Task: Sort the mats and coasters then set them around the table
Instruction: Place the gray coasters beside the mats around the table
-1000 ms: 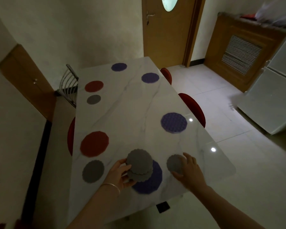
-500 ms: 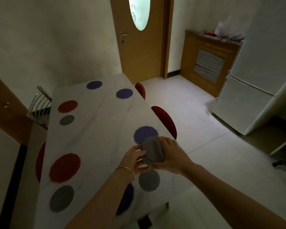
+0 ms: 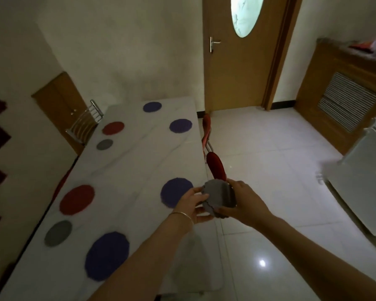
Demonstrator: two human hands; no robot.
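Observation:
A small stack of grey scalloped coasters [image 3: 218,197] hangs above the right edge of the white marble table [image 3: 130,164]. My left hand [image 3: 193,205] pinches its left side and my right hand [image 3: 245,203] grips its right side. On the table lie purple mats [image 3: 175,195] [image 3: 106,256] [image 3: 180,125] [image 3: 152,107], red mats [image 3: 76,199] [image 3: 113,127] and single grey coasters [image 3: 58,233] [image 3: 104,144]. My left forearm hides the near right part of the table.
Red chairs [image 3: 215,167] stand along the table's right side, and a metal-backed chair [image 3: 86,122] at the far left. A wooden door [image 3: 239,53] is beyond the table, a white fridge [image 3: 365,177] at the right. Tiled floor lies open to the right.
Both hands have carried the grey coaster stack up and right, past the near purple mat to the table's right edge. The grey coaster laid at the near right is now hidden by my arm.

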